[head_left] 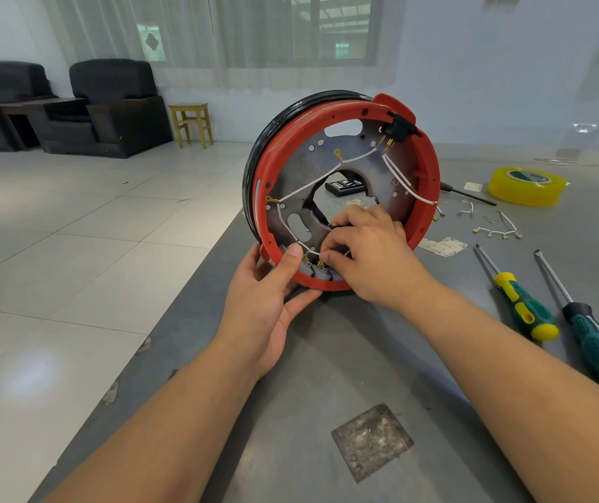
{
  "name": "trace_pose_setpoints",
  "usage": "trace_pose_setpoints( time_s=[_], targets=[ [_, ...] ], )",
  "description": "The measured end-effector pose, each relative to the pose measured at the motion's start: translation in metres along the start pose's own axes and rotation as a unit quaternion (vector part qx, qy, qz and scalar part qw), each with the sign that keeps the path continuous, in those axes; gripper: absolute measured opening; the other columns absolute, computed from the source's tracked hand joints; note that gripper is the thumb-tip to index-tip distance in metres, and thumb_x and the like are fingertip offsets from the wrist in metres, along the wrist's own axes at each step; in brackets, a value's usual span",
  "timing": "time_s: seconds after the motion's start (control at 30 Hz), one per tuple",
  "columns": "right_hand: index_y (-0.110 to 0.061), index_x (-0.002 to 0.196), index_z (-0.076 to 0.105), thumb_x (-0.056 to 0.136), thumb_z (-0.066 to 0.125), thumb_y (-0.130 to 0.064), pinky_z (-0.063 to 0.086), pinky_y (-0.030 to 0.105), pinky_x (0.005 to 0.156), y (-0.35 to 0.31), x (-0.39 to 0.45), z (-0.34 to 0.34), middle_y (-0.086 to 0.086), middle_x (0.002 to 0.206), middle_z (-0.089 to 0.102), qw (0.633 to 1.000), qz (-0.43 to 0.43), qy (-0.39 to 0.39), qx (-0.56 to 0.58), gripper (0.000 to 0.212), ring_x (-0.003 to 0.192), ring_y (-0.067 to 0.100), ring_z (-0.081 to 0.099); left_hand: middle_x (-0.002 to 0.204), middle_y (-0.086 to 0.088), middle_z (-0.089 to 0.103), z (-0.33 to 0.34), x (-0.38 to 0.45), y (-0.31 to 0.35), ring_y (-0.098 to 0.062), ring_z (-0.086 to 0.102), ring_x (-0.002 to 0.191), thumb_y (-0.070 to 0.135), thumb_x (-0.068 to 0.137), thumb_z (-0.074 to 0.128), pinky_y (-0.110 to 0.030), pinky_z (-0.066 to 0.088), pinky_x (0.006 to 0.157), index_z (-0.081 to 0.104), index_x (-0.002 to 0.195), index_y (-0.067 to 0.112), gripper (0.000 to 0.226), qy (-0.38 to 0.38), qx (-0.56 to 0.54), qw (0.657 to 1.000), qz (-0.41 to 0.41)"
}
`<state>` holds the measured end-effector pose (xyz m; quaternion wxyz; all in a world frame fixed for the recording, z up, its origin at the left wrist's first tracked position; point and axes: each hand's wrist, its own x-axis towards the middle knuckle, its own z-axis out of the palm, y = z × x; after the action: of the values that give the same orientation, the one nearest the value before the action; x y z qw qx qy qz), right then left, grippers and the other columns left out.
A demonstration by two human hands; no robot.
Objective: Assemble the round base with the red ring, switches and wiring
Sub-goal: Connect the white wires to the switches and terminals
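So the round base [349, 165] is propped on edge on the grey table [327, 357], red ring [425, 212] facing the person. Left hand [265, 295] grips the bottom rim, thumb over the grey switches [312, 268]. Right hand [367, 248] has its fingers [327, 256] pinching a white wire [310, 252] right at those switches. Two screwdrivers [523, 306] lie off to the right, yellow tape roll [524, 186] further back.

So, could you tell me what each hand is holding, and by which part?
The left hand grips the round base by its lower red rim. The right hand pinches a white wire at its end by the switches.
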<state>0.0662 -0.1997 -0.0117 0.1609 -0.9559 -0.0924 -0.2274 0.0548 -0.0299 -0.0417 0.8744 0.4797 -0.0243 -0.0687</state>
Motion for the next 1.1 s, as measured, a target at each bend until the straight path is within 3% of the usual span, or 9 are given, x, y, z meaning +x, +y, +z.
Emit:
trace_pose_setpoints(
  time_s=[0.23, 1.1],
  targets=[
    [-0.029, 0.095, 0.076, 0.094, 0.068, -0.034, 0.038, 0.049, 0.100, -0.0014, 0.0002, 0.0008, -0.010, 0.121, 0.055, 1.000, 0.003, 0.003, 0.012, 0.009, 0.124, 0.023, 0.039, 0.128, -0.022, 0.072, -0.0003, 0.0012, 0.0003, -0.037, 0.076, 0.109, 0.003, 0.097, 0.070, -0.040, 0.065, 0.082, 0.058, 0.140, 0.017, 0.046, -0.023, -0.008, 1.000, -0.015],
    [-0.031, 0.097, 0.073, 0.097, 0.064, -0.033, 0.041, 0.048, 0.100, -0.0015, -0.0006, 0.0018, -0.017, 0.110, 0.061, 0.999, 0.003, 0.043, 0.031, 0.009, 0.120, 0.019, 0.045, 0.122, -0.018, 0.075, -0.0017, 0.0048, -0.0013, -0.036, 0.077, 0.105, 0.002, 0.097, 0.070, -0.048, 0.065, 0.088, 0.059, 0.138, 0.015, 0.044, -0.022, 0.009, 1.000, -0.016]
  ],
)
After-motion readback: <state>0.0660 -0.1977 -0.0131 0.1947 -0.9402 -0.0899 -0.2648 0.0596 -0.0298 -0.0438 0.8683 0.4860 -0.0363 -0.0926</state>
